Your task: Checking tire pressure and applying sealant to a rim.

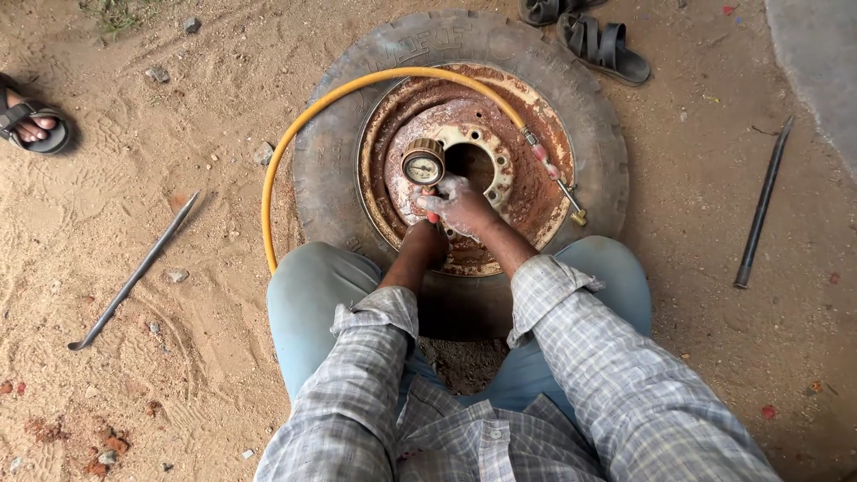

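Note:
A worn black tyre (335, 143) on a rusty steel rim (536, 178) lies flat on sandy ground between my knees. My right hand (460, 203) grips the handle of a brass round pressure gauge (423, 164), dial facing up, near the rim's hub hole. My left hand (427, 243) is low under the right one, fingers closed on the lower part of the gauge tool against the rim; its fingers are partly hidden. A yellow air hose (295, 134) arcs from my left knee over the tyre to a red and brass fitting (555, 183).
A long tyre iron (134, 275) lies on the sand to the left, another dark bar (761, 207) to the right. A pair of dark sandals (598, 40) sits past the tyre. Another person's sandalled foot (31, 125) is at the far left. Small stones are scattered about.

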